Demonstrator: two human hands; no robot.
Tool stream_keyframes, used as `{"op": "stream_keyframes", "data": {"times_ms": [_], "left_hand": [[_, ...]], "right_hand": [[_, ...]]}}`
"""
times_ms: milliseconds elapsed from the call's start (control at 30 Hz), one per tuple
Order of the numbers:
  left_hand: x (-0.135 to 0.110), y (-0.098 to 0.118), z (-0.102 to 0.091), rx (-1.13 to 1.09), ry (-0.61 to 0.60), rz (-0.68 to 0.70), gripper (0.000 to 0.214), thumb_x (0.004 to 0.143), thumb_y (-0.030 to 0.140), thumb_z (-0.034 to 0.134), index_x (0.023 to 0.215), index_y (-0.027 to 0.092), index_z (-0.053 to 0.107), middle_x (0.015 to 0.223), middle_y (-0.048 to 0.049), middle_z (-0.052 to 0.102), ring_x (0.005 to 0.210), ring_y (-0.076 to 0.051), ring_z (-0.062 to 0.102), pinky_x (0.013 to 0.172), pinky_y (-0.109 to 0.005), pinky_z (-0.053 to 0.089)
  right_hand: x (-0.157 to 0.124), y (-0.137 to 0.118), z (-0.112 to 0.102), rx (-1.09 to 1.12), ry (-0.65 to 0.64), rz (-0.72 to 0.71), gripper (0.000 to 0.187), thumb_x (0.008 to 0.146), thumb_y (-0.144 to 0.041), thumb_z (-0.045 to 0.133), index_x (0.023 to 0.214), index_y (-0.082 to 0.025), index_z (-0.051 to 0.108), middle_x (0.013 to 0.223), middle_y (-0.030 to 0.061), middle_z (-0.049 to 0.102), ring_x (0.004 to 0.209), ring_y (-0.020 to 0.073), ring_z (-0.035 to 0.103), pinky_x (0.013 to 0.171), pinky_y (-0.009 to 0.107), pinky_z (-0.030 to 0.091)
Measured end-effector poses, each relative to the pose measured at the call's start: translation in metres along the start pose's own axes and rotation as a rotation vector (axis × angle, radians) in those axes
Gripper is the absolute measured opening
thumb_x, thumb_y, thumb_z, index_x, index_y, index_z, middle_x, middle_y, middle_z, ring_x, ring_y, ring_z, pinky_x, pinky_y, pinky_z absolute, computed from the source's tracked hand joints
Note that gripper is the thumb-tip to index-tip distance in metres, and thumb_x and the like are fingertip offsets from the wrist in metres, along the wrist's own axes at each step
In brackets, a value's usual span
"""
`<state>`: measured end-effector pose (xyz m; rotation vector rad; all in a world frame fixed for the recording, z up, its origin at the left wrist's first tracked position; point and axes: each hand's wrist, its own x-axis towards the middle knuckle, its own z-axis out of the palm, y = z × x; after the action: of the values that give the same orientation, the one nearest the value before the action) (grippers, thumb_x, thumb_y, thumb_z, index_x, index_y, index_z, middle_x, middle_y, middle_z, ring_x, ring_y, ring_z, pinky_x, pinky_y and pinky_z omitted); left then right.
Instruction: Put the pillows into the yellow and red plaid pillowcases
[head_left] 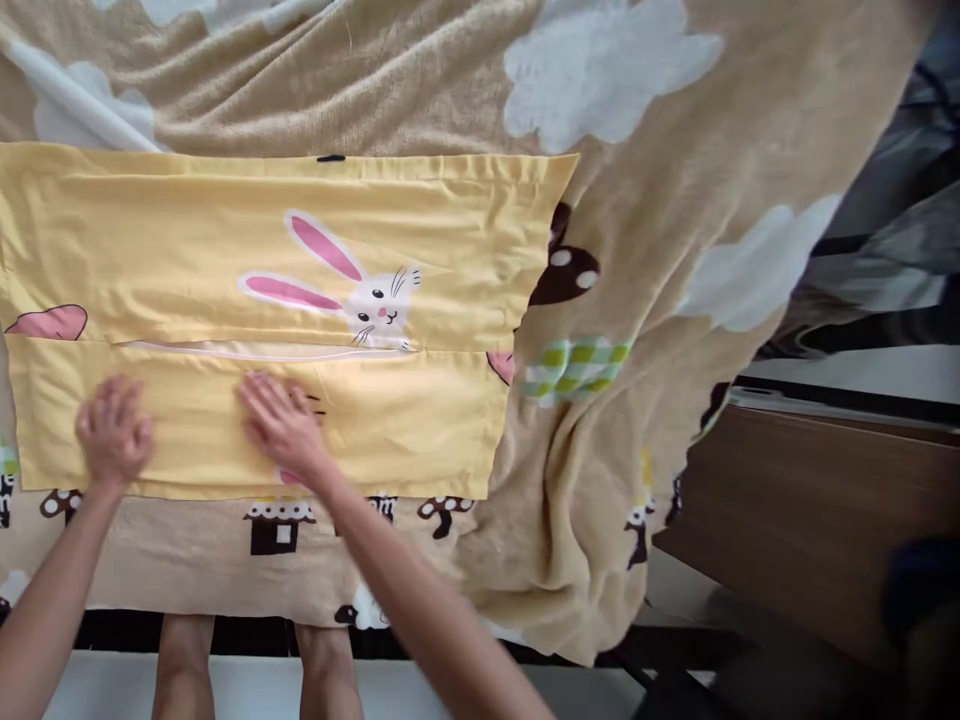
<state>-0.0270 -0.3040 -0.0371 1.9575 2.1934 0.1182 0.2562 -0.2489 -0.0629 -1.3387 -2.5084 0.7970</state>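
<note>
A yellow pillowcase [187,230] with a printed white rabbit lies spread out flat, its long side running left to right. Across its middle runs an overlapping opening, where a thin whitish edge shows. My left hand [115,430] rests palm down on the lower panel near the left end, fingers spread. Flat on the same panel, just below the opening, lies my right hand [281,420] with its fingers stretched out. Neither hand grips the cloth. Small creases run along the pillowcase's right end.
Under the pillowcase is a beige plush blanket [450,90] with cloud and mushroom prints, rumpled at the top and right. A brown wooden panel [810,510] stands beyond its right edge. Two legs [184,665] show below the front edge, over a pale floor.
</note>
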Motion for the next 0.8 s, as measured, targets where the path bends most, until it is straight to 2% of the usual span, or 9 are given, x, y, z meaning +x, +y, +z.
{"op": "stream_keyframes", "data": {"times_ms": [133, 200, 267, 333, 400, 500, 600, 667, 800], "left_hand": [[-0.020, -0.086, -0.041, 0.025, 0.065, -0.229, 0.063, 0.091, 0.047, 0.042, 0.152, 0.040, 0.024, 0.162, 0.0040, 0.019, 0.148, -0.033, 0.023, 0.119, -0.062, 0.012], [-0.025, -0.100, -0.062, 0.016, 0.057, -0.279, 0.062, 0.092, 0.047, 0.042, 0.149, 0.050, 0.020, 0.162, 0.0116, 0.014, 0.148, -0.031, 0.022, 0.119, -0.063, 0.010], [-0.026, -0.085, -0.072, 0.025, 0.102, -0.282, 0.064, 0.093, 0.045, 0.043, 0.151, 0.048, 0.018, 0.163, 0.0083, 0.012, 0.149, -0.032, 0.021, 0.118, -0.065, 0.009], [-0.022, -0.043, -0.065, 0.016, 0.186, -0.201, 0.069, 0.093, 0.040, 0.047, 0.154, 0.038, 0.016, 0.163, -0.0018, 0.014, 0.148, -0.032, 0.021, 0.117, -0.065, 0.012], [-0.016, 0.020, -0.042, -0.051, 0.226, -0.041, 0.071, 0.093, 0.033, 0.049, 0.156, 0.029, 0.015, 0.162, -0.0100, 0.021, 0.148, -0.030, 0.023, 0.119, -0.059, 0.014], [-0.010, 0.116, 0.007, -0.171, 0.116, 0.164, 0.068, 0.096, 0.026, 0.043, 0.156, 0.025, 0.012, 0.157, -0.0117, 0.032, 0.147, -0.021, 0.026, 0.122, -0.046, 0.013], [-0.012, 0.154, 0.043, -0.148, -0.015, 0.163, 0.060, 0.098, 0.028, 0.039, 0.155, 0.024, 0.022, 0.155, -0.0114, 0.036, 0.145, -0.021, 0.032, 0.123, -0.046, 0.011], [-0.020, 0.133, 0.046, -0.080, -0.086, 0.114, 0.056, 0.096, 0.036, 0.042, 0.151, 0.027, 0.033, 0.155, -0.0100, 0.037, 0.146, -0.025, 0.031, 0.122, -0.051, 0.009], [-0.042, 0.030, 0.008, 0.075, -0.016, -0.206, 0.060, 0.096, 0.044, 0.038, 0.149, 0.017, 0.038, 0.157, -0.0180, 0.030, 0.149, -0.032, 0.022, 0.118, -0.059, 0.013]], "right_hand": [[-0.081, 0.131, -0.051, -0.269, 0.189, 0.451, 0.056, 0.098, -0.044, 0.033, 0.151, -0.024, 0.036, 0.153, 0.0111, 0.041, 0.143, 0.0250, 0.036, 0.116, 0.045, 0.024], [-0.118, 0.168, -0.079, -0.306, 0.236, 0.523, 0.059, 0.098, -0.047, 0.028, 0.148, -0.018, 0.042, 0.146, 0.0185, 0.048, 0.137, 0.0293, 0.044, 0.112, 0.049, 0.029], [-0.141, 0.173, -0.094, -0.325, 0.249, 0.576, 0.060, 0.098, -0.048, 0.028, 0.146, -0.015, 0.044, 0.146, 0.0219, 0.048, 0.136, 0.0317, 0.045, 0.110, 0.052, 0.030], [-0.143, 0.148, -0.089, -0.319, 0.267, 0.594, 0.059, 0.099, -0.044, 0.032, 0.149, -0.014, 0.039, 0.150, 0.0217, 0.042, 0.139, 0.0310, 0.041, 0.111, 0.053, 0.028], [-0.124, 0.099, -0.068, -0.265, 0.295, 0.528, 0.058, 0.099, -0.037, 0.036, 0.153, -0.016, 0.029, 0.152, 0.0190, 0.040, 0.142, 0.0272, 0.038, 0.113, 0.050, 0.025], [-0.073, 0.013, -0.021, -0.106, 0.279, 0.340, 0.062, 0.099, -0.026, 0.037, 0.157, -0.021, 0.015, 0.152, 0.0127, 0.042, 0.144, 0.0199, 0.033, 0.117, 0.042, 0.020], [-0.043, -0.031, 0.014, -0.030, 0.233, 0.317, 0.063, 0.099, -0.023, 0.037, 0.157, -0.021, 0.014, 0.154, 0.0093, 0.040, 0.146, 0.0178, 0.029, 0.119, 0.038, 0.014], [-0.057, -0.019, 0.021, -0.067, 0.209, 0.327, 0.062, 0.098, -0.027, 0.040, 0.156, -0.024, 0.017, 0.154, 0.0076, 0.040, 0.145, 0.0185, 0.030, 0.120, 0.040, 0.010], [-0.150, 0.067, -0.002, -0.255, 0.270, 0.512, 0.062, 0.098, -0.036, 0.041, 0.155, -0.022, 0.023, 0.154, 0.0136, 0.039, 0.142, 0.0244, 0.036, 0.117, 0.046, 0.018]]}}
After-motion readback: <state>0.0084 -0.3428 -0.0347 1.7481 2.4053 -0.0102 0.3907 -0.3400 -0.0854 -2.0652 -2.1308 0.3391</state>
